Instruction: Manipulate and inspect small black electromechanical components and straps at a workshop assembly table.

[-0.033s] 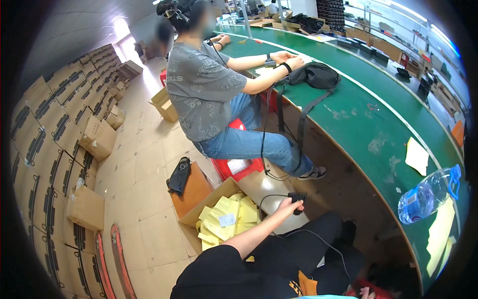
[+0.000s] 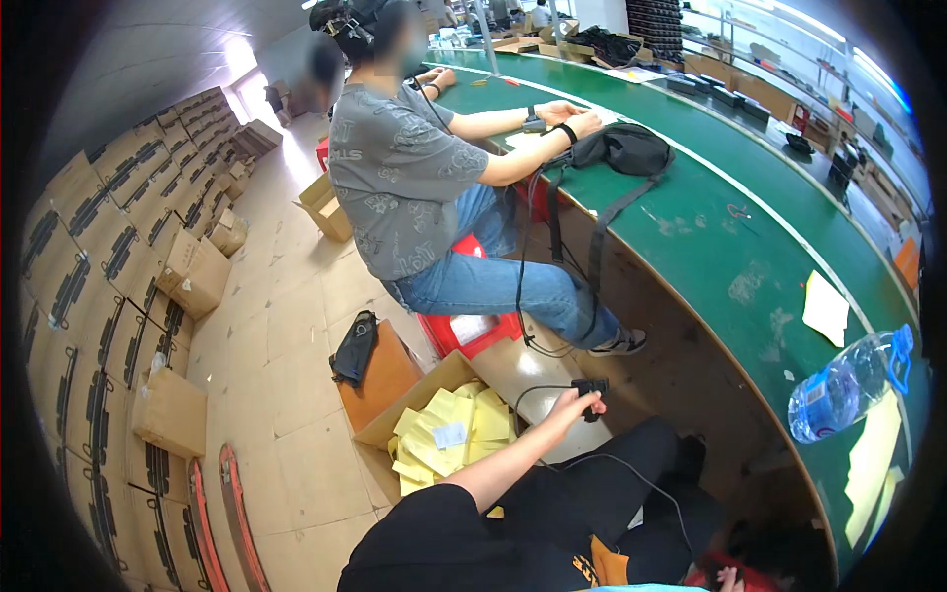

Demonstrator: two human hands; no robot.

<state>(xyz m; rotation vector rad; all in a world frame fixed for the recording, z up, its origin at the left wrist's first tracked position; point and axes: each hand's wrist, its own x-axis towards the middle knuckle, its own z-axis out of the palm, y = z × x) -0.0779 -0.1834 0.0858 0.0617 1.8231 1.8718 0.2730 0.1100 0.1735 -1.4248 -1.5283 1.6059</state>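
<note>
My left hand [image 2: 572, 407] is stretched out above my dark trousers [image 2: 621, 464], its fingers closed round a small black device [image 2: 591, 388]. A thin black cable [image 2: 520, 403] loops from the device back past my forearm. Just left of that arm, an open cardboard box [image 2: 395, 426] holds a pile of yellow paper pieces [image 2: 434, 444]. At the bottom edge, only a few fingertips of my right hand [image 2: 728, 580] show beside something red; whether they hold anything is hidden.
A co-worker [image 2: 414, 187] sits ahead at the long green table [image 2: 710, 257], hands near a black bag [image 2: 626, 153]. On the table's right are a clear plastic bottle [image 2: 834, 395] and yellow paper [image 2: 827, 308]. Stacked cartons [image 2: 109, 266] line the left; a brown box [image 2: 380, 375] stands nearby.
The black device in my left hand has shifted very slightly upward. My right fingertips have moved a little at the bottom edge. Everything else looks the same.
</note>
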